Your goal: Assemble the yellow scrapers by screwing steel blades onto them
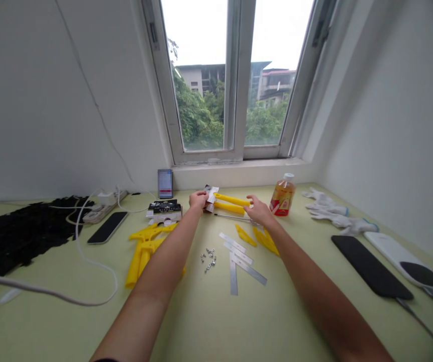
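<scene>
Nearest, 4 metal strips (239,261) and small nuts (208,259) lie on the pale green desk (216,322). Beyond, the left hand (198,200) curls tightly around one end of a yellow plastic frame (231,203), the right hand (259,212) pinching its other end, just beside an amber drink bottle (282,197).

We get soft, even daylight from the window (228,80) at twelve o'clock, its sky blown out white. Shadows under the yellow plastic parts (229,203) on the tabletop (216,322) stay faint, and wide-angle distortion bends our view toward the nine and three o'clock edges.
</scene>
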